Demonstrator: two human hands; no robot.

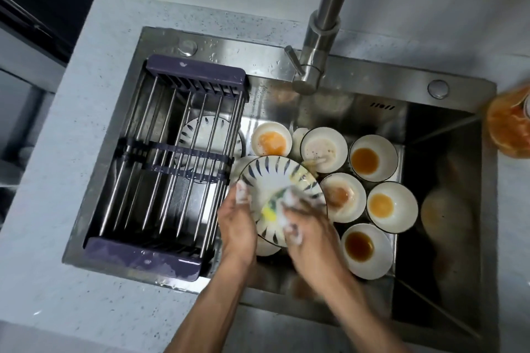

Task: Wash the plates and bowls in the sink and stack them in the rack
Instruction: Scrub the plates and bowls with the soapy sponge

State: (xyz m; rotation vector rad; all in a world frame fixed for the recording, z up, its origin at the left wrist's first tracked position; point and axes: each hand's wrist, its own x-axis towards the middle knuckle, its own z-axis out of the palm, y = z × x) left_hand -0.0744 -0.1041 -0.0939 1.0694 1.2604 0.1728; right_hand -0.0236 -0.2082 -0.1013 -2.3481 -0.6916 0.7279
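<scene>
Your left hand [236, 219] holds the striped plate [279, 180] by its near left edge, with your fingers curled round the rim and soap foam on them. The plate is tipped up a little over the sink [447, 129]. Your right hand [305, 226] is pressed on the plate's face, right beside your left hand, and it grips a soapy sponge [272, 208] with a bit of yellow showing. This hand is blurry and foamy. Both your arms come up from the bottom edge, and the right arm crosses over the sink's front wall.

Just under the plate there is another white dish. To the right of your right hand and past it sit many dirty bowls [372, 157], with orange and brown sauce in them. They sit close together on the sink floor.

To the left of your left hand the rack [169, 157] lies across the sink. One more striped plate [209, 135] shows under its bars. Far past your hands stands the tap [321, 34]. The grey surface [94, 309] goes all round the sink.
</scene>
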